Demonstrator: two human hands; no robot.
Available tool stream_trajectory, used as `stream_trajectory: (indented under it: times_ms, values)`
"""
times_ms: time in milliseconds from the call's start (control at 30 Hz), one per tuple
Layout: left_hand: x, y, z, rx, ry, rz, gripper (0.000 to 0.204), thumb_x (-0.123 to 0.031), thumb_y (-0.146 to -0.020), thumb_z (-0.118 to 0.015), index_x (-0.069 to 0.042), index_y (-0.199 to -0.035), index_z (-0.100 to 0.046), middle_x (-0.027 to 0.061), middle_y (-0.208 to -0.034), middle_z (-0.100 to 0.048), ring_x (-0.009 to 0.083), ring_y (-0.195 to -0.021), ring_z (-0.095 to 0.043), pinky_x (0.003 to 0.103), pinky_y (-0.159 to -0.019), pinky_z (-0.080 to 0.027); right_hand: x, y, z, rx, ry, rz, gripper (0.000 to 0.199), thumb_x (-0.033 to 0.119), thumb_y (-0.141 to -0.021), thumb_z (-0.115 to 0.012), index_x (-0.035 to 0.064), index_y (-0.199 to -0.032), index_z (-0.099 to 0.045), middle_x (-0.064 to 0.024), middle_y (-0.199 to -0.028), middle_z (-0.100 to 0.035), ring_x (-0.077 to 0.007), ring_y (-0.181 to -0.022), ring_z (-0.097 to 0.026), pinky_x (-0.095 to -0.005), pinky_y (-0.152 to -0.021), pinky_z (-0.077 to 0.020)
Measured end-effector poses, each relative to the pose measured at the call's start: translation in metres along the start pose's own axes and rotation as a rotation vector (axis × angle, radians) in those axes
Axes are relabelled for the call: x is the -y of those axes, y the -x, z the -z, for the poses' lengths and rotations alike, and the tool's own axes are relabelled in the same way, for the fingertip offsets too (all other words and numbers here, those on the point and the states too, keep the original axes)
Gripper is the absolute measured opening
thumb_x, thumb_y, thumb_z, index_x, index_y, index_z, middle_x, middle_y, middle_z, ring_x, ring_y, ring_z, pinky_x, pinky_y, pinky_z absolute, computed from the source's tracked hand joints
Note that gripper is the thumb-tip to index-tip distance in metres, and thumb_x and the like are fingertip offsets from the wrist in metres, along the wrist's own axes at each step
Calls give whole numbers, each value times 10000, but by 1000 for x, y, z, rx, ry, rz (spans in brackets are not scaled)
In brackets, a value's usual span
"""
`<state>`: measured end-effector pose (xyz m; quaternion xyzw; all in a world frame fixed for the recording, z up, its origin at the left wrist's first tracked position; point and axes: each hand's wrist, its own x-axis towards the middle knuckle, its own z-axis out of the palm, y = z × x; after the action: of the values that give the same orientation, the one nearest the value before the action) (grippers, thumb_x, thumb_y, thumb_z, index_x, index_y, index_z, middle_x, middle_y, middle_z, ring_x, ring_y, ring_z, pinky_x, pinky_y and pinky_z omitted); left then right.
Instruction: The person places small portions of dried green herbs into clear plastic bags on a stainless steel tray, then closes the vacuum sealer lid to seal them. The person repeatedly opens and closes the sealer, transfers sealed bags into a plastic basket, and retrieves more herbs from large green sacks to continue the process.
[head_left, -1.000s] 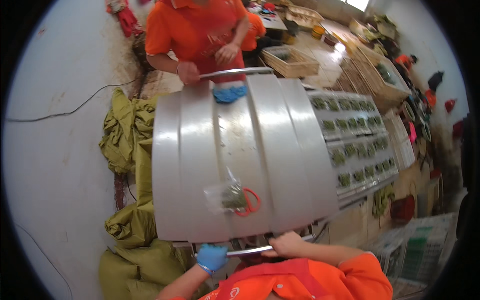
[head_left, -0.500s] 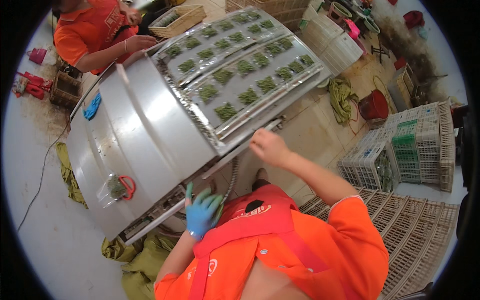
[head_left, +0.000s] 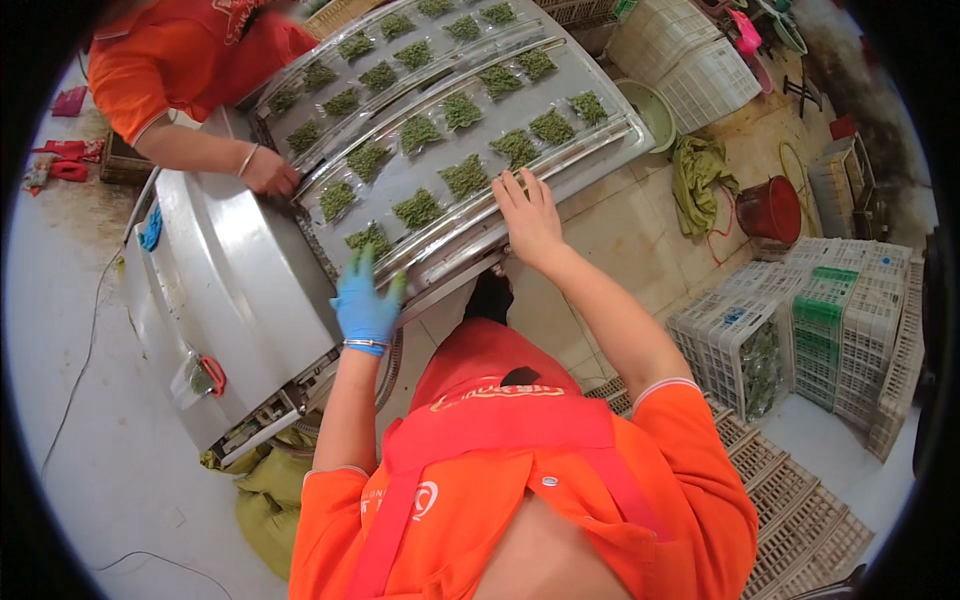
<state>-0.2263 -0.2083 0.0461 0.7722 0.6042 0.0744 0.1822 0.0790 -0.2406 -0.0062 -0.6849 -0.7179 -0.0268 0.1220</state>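
Rows of clear bags of small green produce [head_left: 463, 177] lie on the bed of a steel packing machine [head_left: 245, 260]. My left hand [head_left: 366, 305], in a blue glove with green fingertips, reaches the bed's near left corner. Its fingers are spread next to the nearest bag [head_left: 368, 238]; whether they touch it I cannot tell. Bare and open, my right hand [head_left: 530, 215] rests its fingers on the long metal bar [head_left: 450, 222] along the near edge. A co-worker's hand [head_left: 272, 175] is at the bed's left side.
Red-handled scissors [head_left: 213, 374] and a filled clear bag lie on the machine's domed lid, with a blue glove [head_left: 151, 229] farther up. Stacked plastic crates [head_left: 725, 335] stand at right, near a dark red bucket [head_left: 770, 210] and a green sack [head_left: 703, 180]. Wicker-like racks [head_left: 790, 500] lie at lower right.
Both my hands have moved up to the machine's near edge; the left has come away from my apron. The co-worker's arm has come down to the bed's left side. The view has shifted.
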Motion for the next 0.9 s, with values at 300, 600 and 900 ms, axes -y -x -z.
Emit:
stream_trajectory:
  times_ms: [300, 600, 900]
  values:
    - [-25, -74, -26, 79, -161, 185, 893, -621, -780, -737, -204, -1512, -441, 239, -1329, -549, 429, -1162, -561, 522, -954, -460, -92, -72, 47, 84, -64, -284, 699, 399, -743, -807, 225, -1368, -548, -199, -1468, -361, -462, -1403, -271, -688, -1101, -234]
    - [-72, -123, -55, 33, 246, 387, 731, -431, -701, -855, -36, -1245, -567, 236, -1187, -538, 415, -1042, -565, 487, -906, -473, -152, -97, 20, 179, -231, -282, 764, 388, -640, -896, 220, -1308, -564, -249, -1473, -312, -530, -1389, -233, -683, -1085, -280]
    - [-214, -166, -123, 242, 1063, 425, 724, -314, -783, -861, 32, -1313, -509, 219, -1273, -487, 313, -1133, -538, 414, -996, -444, -223, -111, 41, 1, -550, -494, 710, 254, -656, -898, 54, -1210, -502, -200, -1277, -436, -392, -1169, -491, -445, -1015, -431]
